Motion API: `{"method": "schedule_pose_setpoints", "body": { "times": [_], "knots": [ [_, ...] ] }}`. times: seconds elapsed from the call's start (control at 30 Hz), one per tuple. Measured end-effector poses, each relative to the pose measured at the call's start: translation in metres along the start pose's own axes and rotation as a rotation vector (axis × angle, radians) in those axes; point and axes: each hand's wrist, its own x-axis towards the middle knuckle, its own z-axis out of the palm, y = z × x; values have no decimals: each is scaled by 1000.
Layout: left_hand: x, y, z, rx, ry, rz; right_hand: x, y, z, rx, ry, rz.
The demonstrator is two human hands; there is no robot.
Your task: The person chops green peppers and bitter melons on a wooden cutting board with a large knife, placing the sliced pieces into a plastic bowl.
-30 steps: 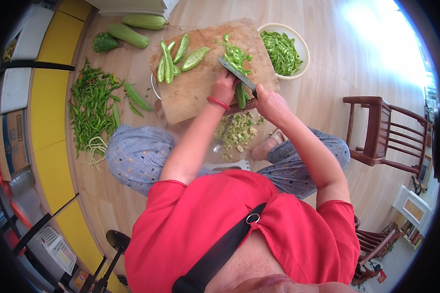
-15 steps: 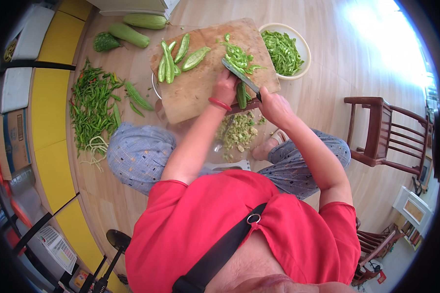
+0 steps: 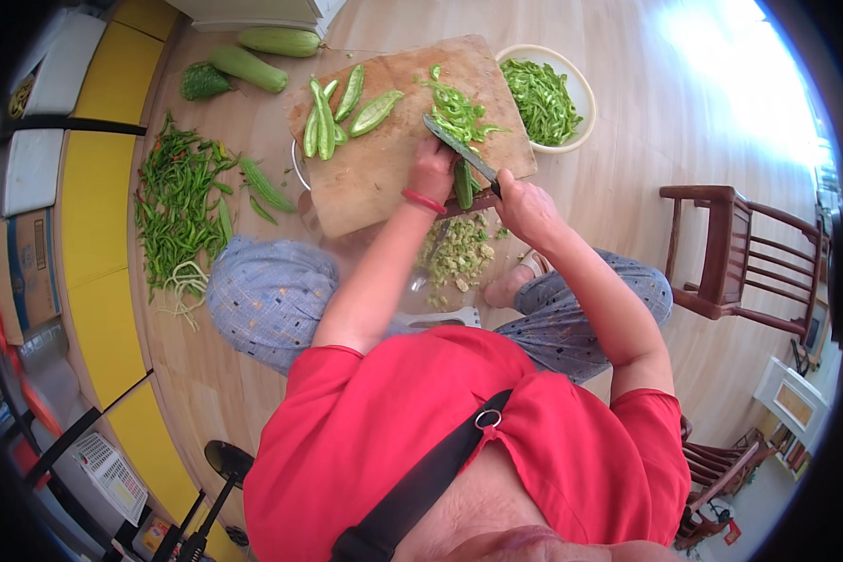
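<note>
My right hand (image 3: 528, 205) is closed round the black handle of a kitchen knife (image 3: 462, 150), whose blade slants up to the left over the cutting board (image 3: 365, 197). Beneath the blade lies a piece of green pepper (image 3: 465, 184). My left hand (image 3: 432, 171), with a red bracelet at the wrist, is closed on that pepper; its fingertips are partly hidden by the blade. Just beyond the knife is a small heap of shredded pepper (image 3: 456, 111). Several halved peppers (image 3: 375, 114) rest on the board's far left part.
A cream bowl (image 3: 583, 94) of shredded pepper stands right of the board. Scraps (image 3: 461, 253) lie on the floor between my legs. To the left are a pile of green chillies (image 3: 183, 197) and long gourds (image 3: 246, 67). A wooden chair (image 3: 721, 253) stands at the right.
The knife and both hands have barely shifted. Nothing has been picked up or let go.
</note>
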Motion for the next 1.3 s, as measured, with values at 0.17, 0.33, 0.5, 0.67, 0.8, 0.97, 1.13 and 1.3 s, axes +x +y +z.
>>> {"method": "schedule_pose_setpoints", "body": {
  "times": [0.17, 0.33, 0.5, 0.67, 0.8, 0.97, 1.13, 1.3],
  "knots": [
    [4, 5, 3, 64, -72, -26, 30, 14, 23, -32, 86, 18],
    [4, 4, 5, 46, -12, 21, 21, 9, 9, -18, 83, -5],
    [-3, 0, 3, -31, 17, -50, -3, 2, -2, -14, -3, -20],
    [-3, 3, 0, 35, -24, -32, 19, 3, 10, -28, 21, -35],
    [2, 6, 2, 47, -10, -2, 35, 13, 23, -5, 87, -16],
    [-3, 1, 4, -9, 51, -30, -2, -2, -4, -2, -8, -9],
    [-1, 6, -3, -95, 4, -91, -2, 3, 4, -40, -10, -24],
    [-7, 8, 2, 67, -47, 4, 27, 14, 29, -11, 94, -14]
  ]
}}
